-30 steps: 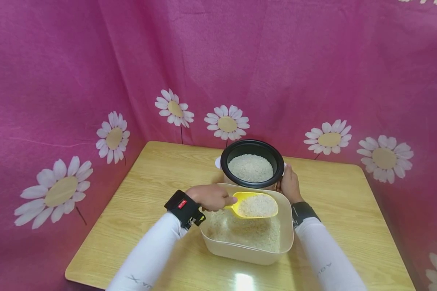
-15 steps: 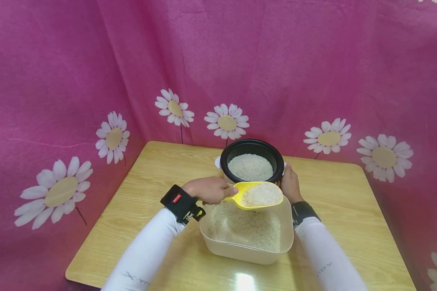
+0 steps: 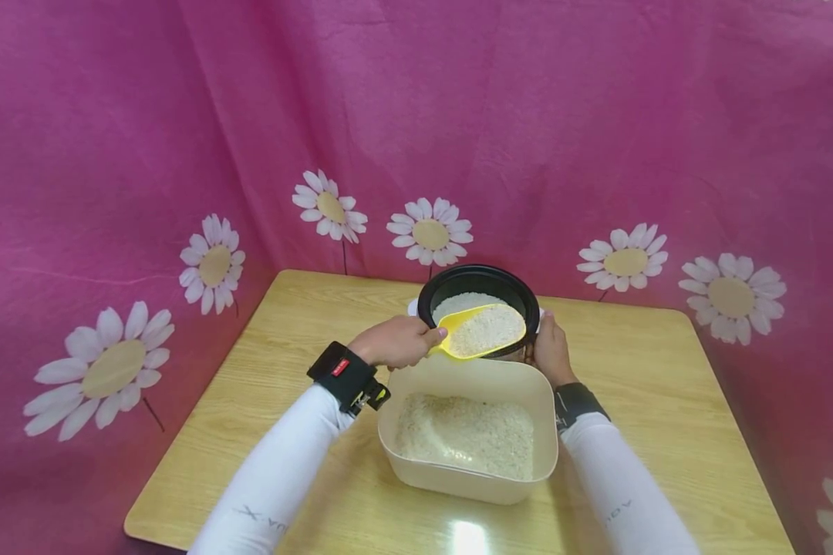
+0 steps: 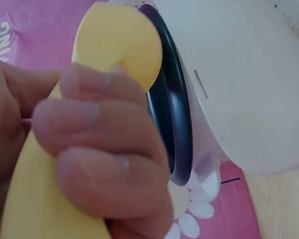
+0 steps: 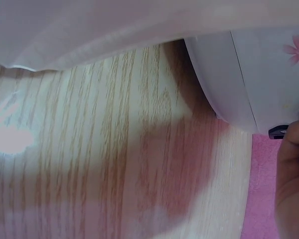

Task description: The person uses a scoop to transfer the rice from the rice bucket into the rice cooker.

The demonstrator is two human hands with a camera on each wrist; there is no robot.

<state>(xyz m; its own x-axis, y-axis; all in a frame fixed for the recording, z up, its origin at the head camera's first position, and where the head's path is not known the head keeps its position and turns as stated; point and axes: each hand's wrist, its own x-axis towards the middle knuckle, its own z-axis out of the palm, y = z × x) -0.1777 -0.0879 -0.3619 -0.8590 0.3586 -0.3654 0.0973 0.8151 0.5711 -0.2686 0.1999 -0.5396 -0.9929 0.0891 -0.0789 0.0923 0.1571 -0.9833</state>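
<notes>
My left hand (image 3: 396,341) grips the handle of a yellow scoop (image 3: 489,331) heaped with pale rice. In the left wrist view, its fingers curl round the yellow handle. The scoop is over the near side of the rice cooker (image 3: 522,287), overlapping its black rim; the rice inside (image 3: 468,303) is partly hidden behind it. At the cooker's right side, my right hand (image 3: 551,351) holds the side handle. The right wrist view shows its curled fingers against the white, flower-printed body. In front of the cooker stands a cream bin (image 3: 472,482) with rice (image 3: 465,435) in it.
The bin and cooker stand close together on a light wooden table (image 3: 284,331). A pink curtain (image 3: 416,116) with printed daisies surrounds the table's back and sides.
My left hand has raised the loaded scoop from over the bin and carried it forward to over the cooker's near rim. The right hand has stayed at the cooker's side.
</notes>
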